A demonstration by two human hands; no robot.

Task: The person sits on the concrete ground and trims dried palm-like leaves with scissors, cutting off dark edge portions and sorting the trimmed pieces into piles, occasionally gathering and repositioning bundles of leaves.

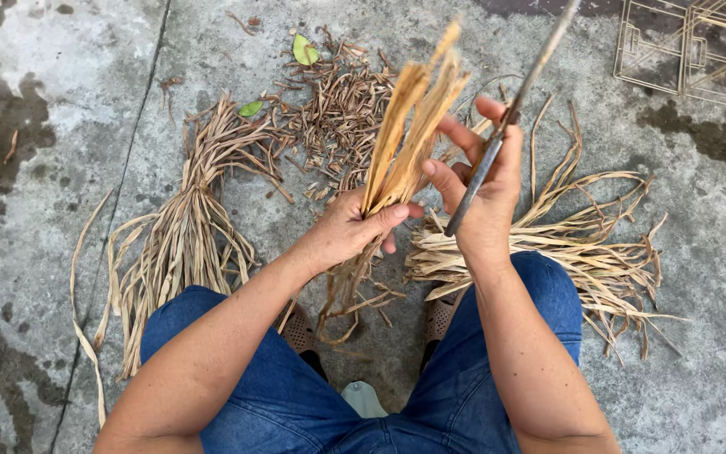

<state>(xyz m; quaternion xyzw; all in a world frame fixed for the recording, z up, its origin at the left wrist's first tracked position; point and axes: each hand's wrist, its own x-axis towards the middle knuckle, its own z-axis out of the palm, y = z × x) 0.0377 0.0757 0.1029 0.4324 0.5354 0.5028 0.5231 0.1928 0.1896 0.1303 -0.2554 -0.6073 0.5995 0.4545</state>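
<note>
My left hand (348,229) grips a bunch of dried tan leaf strips (405,126) upright in front of me, and their lower ends hang down between my knees. My right hand (482,187) holds a long thin metal blade (521,91), which points up and away to the right. That hand's fingers are spread and its fingertips touch the upper part of the held bunch.
On the wet concrete floor a bundle of dried strips (180,235) lies at my left, another pile of strips (586,248) at my right. Short brown trimmings (342,113) with green leaves lie ahead. A wire frame (691,46) stands at the top right.
</note>
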